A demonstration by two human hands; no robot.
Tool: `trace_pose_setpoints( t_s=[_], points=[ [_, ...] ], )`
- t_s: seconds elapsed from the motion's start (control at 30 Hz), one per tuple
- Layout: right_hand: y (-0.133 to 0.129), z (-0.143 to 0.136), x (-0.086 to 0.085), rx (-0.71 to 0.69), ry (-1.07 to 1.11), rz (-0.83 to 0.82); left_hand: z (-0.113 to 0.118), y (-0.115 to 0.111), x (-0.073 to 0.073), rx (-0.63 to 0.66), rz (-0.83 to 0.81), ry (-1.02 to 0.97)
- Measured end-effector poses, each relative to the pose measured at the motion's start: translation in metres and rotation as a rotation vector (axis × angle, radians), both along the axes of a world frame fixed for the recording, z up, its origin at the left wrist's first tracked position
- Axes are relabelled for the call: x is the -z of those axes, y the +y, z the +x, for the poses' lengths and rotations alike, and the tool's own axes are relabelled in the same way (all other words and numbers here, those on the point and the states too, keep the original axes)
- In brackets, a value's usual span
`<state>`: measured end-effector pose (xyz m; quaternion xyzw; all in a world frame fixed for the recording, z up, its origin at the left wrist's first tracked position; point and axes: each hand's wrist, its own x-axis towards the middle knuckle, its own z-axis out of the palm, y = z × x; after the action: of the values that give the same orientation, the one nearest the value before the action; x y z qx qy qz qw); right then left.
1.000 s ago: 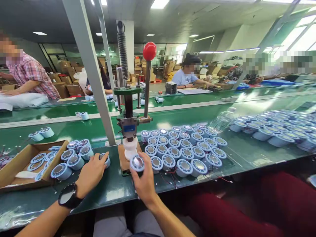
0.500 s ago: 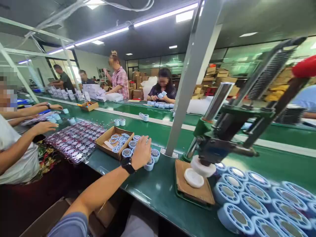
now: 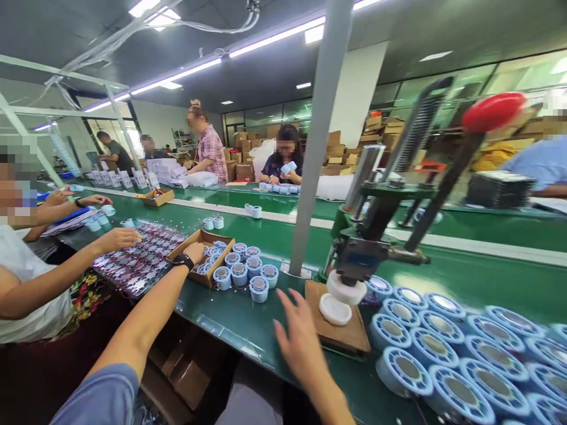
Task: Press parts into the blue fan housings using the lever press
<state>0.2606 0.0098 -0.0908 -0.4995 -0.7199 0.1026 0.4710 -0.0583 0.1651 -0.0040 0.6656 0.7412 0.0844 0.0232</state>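
Observation:
My left hand (image 3: 194, 252), with a dark watch on the wrist, reaches over the near side of a cardboard box (image 3: 227, 248). Light-blue plastic rings (image 3: 211, 260) lie loosely inside it. The fingers point down among the rings and are mostly hidden, so a grip cannot be made out. My right hand (image 3: 301, 337) is held over the near table edge, fingers spread and holding nothing. Between the hands stand several light-blue round housings (image 3: 259, 288) with metal discs in their tops. Just right of my right hand is a hand-lever press (image 3: 361, 254) with a white round seat (image 3: 335, 309) under its white pusher.
Many larger-looking blue housings (image 3: 407, 369) fill the table right of the press. A grey post (image 3: 310, 177) rises from the green table (image 3: 261, 348). At left, a co-worker's hand (image 3: 117, 239) hovers by a sheet of wired boards (image 3: 146, 251). Other people work across the table.
My left hand has moved left from the blue housings to the box of rings. My right hand has come into view, open. The view has shifted slightly right.

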Motion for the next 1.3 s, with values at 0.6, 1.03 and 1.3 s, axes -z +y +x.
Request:
trace_pose_setpoints(
  t_s=[0.6,1.03,1.3],
  points=[
    [-0.012,-0.008,0.008,0.02,-0.189,-0.109,0.072,-0.084,-0.011,0.202,0.461,-0.264],
    [-0.049,0.038,0.015,-0.075,0.057,-0.034,0.13,-0.143,0.081,0.641,0.056,-0.472],
    [-0.047,0.038,0.018,-0.009,0.099,0.006,0.139,-0.149,0.084,0.647,0.079,-0.334]
  ],
)
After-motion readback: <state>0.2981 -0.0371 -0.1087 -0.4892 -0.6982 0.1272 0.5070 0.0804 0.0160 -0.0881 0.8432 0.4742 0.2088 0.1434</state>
